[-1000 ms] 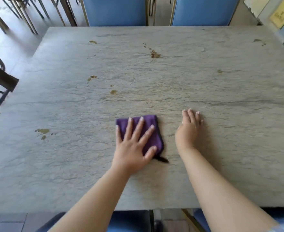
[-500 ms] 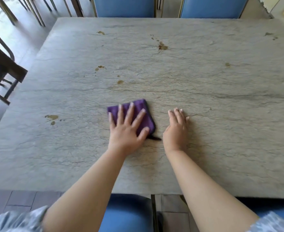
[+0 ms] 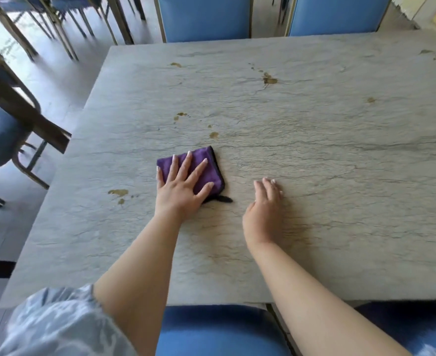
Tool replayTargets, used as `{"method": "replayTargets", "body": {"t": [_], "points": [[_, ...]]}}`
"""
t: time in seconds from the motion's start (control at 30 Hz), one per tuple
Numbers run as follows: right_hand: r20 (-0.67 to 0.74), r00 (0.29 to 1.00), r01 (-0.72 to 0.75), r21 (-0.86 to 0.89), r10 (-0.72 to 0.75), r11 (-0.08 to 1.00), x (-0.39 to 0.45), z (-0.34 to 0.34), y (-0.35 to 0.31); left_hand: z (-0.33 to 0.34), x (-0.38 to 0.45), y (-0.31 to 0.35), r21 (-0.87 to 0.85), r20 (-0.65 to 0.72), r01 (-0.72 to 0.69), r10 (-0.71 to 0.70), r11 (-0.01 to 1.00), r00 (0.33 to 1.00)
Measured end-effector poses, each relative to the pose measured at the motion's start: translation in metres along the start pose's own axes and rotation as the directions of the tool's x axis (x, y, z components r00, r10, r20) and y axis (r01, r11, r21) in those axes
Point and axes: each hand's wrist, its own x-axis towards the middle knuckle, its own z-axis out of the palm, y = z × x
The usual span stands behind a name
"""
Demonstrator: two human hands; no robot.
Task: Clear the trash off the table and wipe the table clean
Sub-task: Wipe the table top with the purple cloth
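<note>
Presently: left hand (image 3: pixel 179 192) flat, fingers spread, pressing folded purple cloth (image 3: pixel 206 170) onto grey table (image 3: pixel 340 176) near its middle | right hand (image 3: pixel 263 209) palm down beside cloth, fingers together, gripping nothing | brown stains (image 3: pixel 118 193) left of cloth, more beyond it.

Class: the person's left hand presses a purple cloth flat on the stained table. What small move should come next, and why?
Probably slide the purple cloth a little forward, under the left hand, onto the brown spot just beyond it. That is the nearest stain ahead of the cloth, the hand already lies flat on it, and the right hand braces on the table.
</note>
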Motion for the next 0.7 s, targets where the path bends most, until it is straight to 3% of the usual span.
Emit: {"method": "replayTargets", "body": {"t": [0.1, 0.23, 0.33, 0.4, 0.47, 0.57, 0.63, 0.7], "points": [[-0.040, 0.999, -0.007, -0.052, 0.005, 0.999, 0.000, 0.004, 0.000, 0.002, -0.004, -0.004, -0.001, -0.022, -0.078, 0.078, 0.997, 0.997], [-0.056, 0.997, -0.057, -0.092, 0.052, 0.994, -0.003, 0.004, -0.009, 0.005, -0.050, -0.022, 0.022, 0.030, -0.405, 0.404, 0.914, 0.914], [-0.076, 0.989, -0.132, -0.019, 0.131, 0.991, -0.013, 0.003, -0.044, -0.006, -0.044, -0.039, -0.138, 0.042, -0.486, 0.495, 0.863, 0.868], [-0.065, 0.996, -0.058, 0.014, 0.059, 0.998, -0.026, 0.008, -0.077, -0.013, -0.036, -0.049, -0.249, -0.064, -0.447, 0.446, 0.859, 0.893], [0.010, 0.995, 0.101, 0.003, -0.101, 0.995, -0.038, 0.019, -0.102, -0.015, -0.024, -0.064, -0.266, -0.139, -0.308, 0.279, 0.914, 0.950], [0.293, 0.912, 0.341, -0.159, -0.285, 0.927, -0.051, 0.041, -0.110, -0.011, -0.008, -0.092, -0.236, -0.089, -0.103, 0.084, 0.966, 0.992], [0.345, 0.905, 0.349, -0.272, -0.247, 0.897, -0.038, 0.049, -0.098, -0.007, -0.006, -0.100, -0.249, -0.112, -0.134, 0.108, 0.959, 0.988], [0.297, 0.945, 0.242, -0.360, -0.135, 0.901, -0.010, 0.052, -0.089, -0.004, -0.008, -0.103, -0.250, -0.165, -0.173, 0.134, 0.953, 0.977]]}}
